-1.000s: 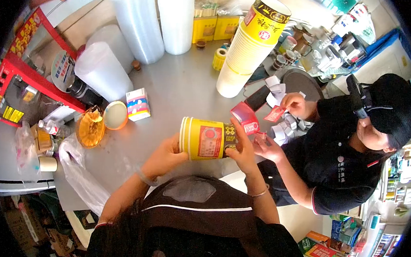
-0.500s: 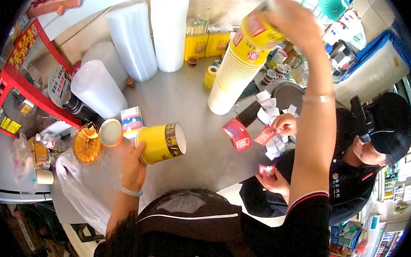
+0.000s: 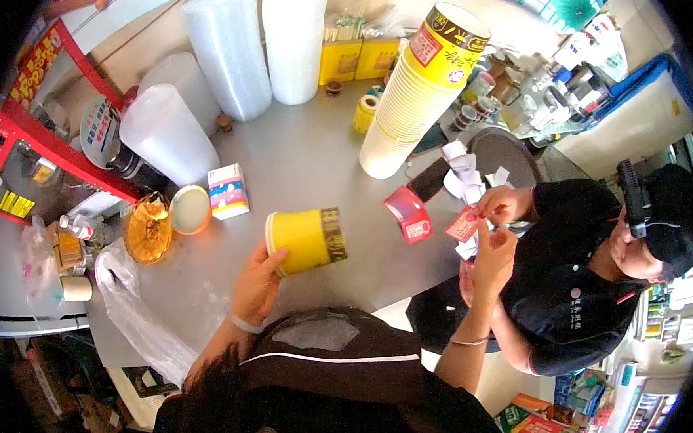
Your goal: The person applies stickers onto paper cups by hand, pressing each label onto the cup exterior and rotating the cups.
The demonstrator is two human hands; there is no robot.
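Note:
My left hand (image 3: 259, 286) is wrapped round the base end of a yellow paper tub (image 3: 305, 240), which lies tilted on its side above the counter, its dark patterned band facing right. At the right, my right hand (image 3: 496, 261) has its fingertips pinched at the edge of a red printed label (image 3: 463, 223). A co-worker's hand (image 3: 506, 204) also holds that label from above. Between my hands and the wall stands a tall stack of paper tubs (image 3: 417, 94), the uppermost one yellow with its mouth up. Another red label pack (image 3: 410, 214) lies on the counter.
White slips (image 3: 462, 172) lie beside a round dark tray (image 3: 505, 159). Tall stacks of plastic lids (image 3: 225, 58) stand at the back. A tissue box (image 3: 229, 191), an orange-rimmed bowl (image 3: 190, 209) and a plastic bag (image 3: 138, 315) are at left. The co-worker (image 3: 572, 286) sits close at right.
My right hand has left the top of the tub stack and come down to the co-worker's red label. My left hand has shifted right with the yellow tub.

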